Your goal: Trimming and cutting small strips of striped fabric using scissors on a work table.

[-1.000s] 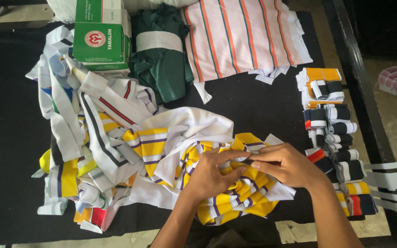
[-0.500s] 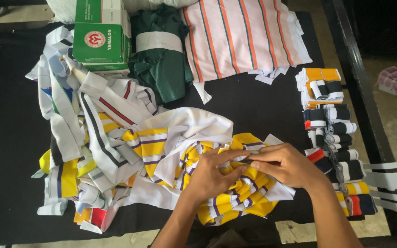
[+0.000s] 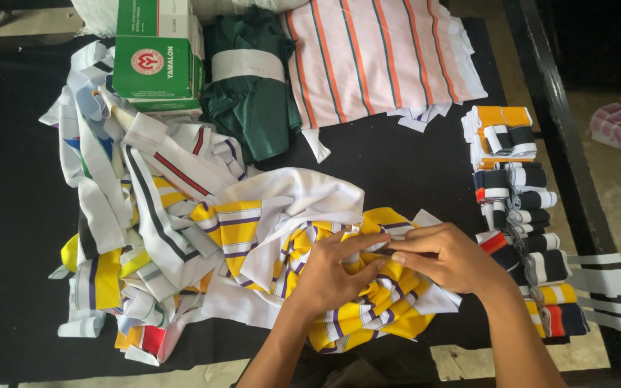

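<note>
Both hands work one yellow striped knit piece (image 3: 368, 316) at the front edge of the black table (image 3: 397, 165). Left hand (image 3: 332, 276) pinches its folded strip, fingers curled onto the fabric; right hand (image 3: 447, 259) pinches the same strip, fingertips meeting the left's. Loose pile of collars (image 3: 145, 215) lies left, row of folded collars (image 3: 519, 208) right.

Both hands meet over a yellow striped strip (image 3: 368, 316) bunched on the black counter (image 3: 8, 287). The left hand (image 3: 332, 276) and right hand (image 3: 443, 259) pinch the cloth together, fingers (image 3: 364, 244) touching. A loose heap of strips (image 3: 145, 215) lies to the left, folded bundles (image 3: 519, 208) in a row to the right. Behind sit a green box (image 3: 156, 65), green cloth (image 3: 253, 100) and pink striped fabric (image 3: 375, 57).
</note>
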